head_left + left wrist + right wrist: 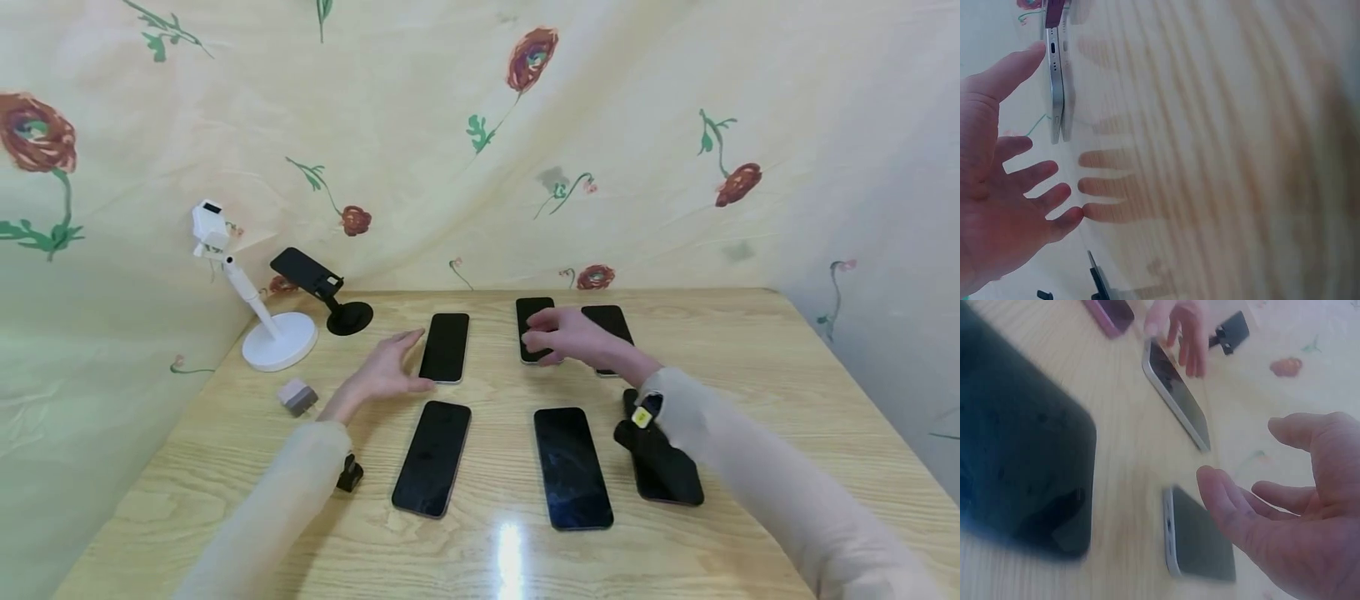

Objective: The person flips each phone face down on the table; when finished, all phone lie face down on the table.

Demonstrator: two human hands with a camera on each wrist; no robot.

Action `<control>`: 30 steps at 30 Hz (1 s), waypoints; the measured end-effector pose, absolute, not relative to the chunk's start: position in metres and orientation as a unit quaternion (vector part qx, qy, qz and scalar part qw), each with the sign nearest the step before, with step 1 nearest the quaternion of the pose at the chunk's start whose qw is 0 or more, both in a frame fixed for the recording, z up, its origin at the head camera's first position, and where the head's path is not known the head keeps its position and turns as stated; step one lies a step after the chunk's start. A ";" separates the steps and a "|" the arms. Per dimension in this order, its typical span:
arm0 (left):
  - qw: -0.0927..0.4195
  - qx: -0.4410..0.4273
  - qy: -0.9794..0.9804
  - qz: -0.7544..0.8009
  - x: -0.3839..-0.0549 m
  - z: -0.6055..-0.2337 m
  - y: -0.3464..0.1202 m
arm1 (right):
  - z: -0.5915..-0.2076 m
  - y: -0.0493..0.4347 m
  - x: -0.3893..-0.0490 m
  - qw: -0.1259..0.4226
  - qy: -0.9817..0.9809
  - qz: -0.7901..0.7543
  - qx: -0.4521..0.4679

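Observation:
My left hand [381, 368], fingers spread, reaches beside the back-left black-screened phone [446, 348]. In the left wrist view the thumb lies close to the silver edge of this phone [1056, 84]; whether they touch I cannot tell. Over the back-middle phone [531, 310] hovers my right hand [572, 335], its fingers loosely bent and partly covering the screen. The right wrist view shows a gap between this hand [1300, 515] and the silver-edged phone [1200, 547] below. Neither hand holds anything.
A third phone [609, 320] lies at the back right, partly behind the right wrist. Nearer me lie three more phones, at left [432, 458], middle [573, 468] and right [669, 477]. Leftward stand a white stand [279, 340], a black phone stand [349, 317] and a small charger block [297, 397].

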State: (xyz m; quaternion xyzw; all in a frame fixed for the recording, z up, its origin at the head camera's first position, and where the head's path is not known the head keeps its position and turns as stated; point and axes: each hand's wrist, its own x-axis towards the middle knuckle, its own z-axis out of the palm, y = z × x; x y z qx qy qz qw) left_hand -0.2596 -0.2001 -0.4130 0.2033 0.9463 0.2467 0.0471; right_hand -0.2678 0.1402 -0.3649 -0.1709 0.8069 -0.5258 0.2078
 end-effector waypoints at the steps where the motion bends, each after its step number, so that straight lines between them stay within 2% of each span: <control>1: 0.049 0.204 0.948 0.241 -0.260 -0.413 -0.199 | -0.367 0.134 -0.269 0.212 0.804 -0.529 -0.171; 11: 0.058 0.198 0.958 0.199 -0.262 -0.415 -0.195 | -0.376 0.090 -0.284 0.242 0.786 -0.555 -0.124; 30: 0.063 0.195 0.960 0.191 -0.266 -0.415 -0.191 | -0.389 0.043 -0.302 0.306 0.699 -0.644 -0.052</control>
